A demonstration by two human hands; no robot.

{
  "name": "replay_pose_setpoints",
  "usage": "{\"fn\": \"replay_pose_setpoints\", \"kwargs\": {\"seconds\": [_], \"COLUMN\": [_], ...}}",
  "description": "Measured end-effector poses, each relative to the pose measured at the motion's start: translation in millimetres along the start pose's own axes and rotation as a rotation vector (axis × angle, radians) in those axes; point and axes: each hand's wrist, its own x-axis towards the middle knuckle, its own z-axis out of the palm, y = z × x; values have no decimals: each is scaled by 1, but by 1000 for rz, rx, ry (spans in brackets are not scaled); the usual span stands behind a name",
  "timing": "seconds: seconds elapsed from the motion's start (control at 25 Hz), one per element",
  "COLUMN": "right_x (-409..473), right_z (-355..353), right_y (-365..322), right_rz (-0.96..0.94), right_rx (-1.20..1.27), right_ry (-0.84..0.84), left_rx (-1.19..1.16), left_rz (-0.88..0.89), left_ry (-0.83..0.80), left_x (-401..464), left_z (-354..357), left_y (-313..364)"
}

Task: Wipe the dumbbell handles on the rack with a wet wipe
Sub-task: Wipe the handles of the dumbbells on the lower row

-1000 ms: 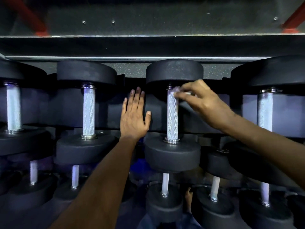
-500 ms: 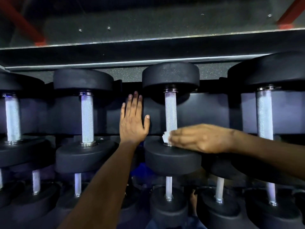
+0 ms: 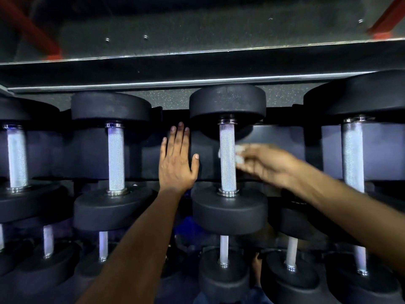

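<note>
Black dumbbells with knurled silver handles lie in rows on a dark rack (image 3: 282, 150). My right hand (image 3: 263, 163), blurred with motion, pinches a white wet wipe (image 3: 237, 153) against the middle of the centre dumbbell's handle (image 3: 228, 172). A bit of the wipe shows on the handle's left side too. My left hand (image 3: 177, 159) lies flat with straight fingers on the dark rack panel just left of that handle, holding nothing.
A second dumbbell handle (image 3: 116, 159) stands to the left and a third handle (image 3: 352, 154) to the right on the same tier. A lower tier holds several smaller dumbbells (image 3: 223, 249). A metal shelf edge (image 3: 197, 82) overhangs the top row.
My right hand with the wipe went from the handle's top down to its bottom collar, then back up to the middle. The left hand stayed flat on the rack.
</note>
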Motion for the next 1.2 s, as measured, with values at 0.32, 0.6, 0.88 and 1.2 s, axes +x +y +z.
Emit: {"fn": "replay_pose_setpoints", "kwargs": {"seconds": [0.32,0.6,0.88,1.2], "right_x": [-8,-4,-8,-54], "right_z": [14,11,13,22], "right_y": [-1,32,11,29], "right_rz": [136,153,39,-198], "right_rx": [-75,-287,-32,-888], "right_ry": [-158,-187,-167,225], "left_rx": [7,10,10,-3], "left_rz": [3,5,8,7], "left_ry": [-3,0,0,8], "left_x": [0,-1,-2,-1], "left_z": [0,0,0,0], "left_y": [0,1,1,0]}}
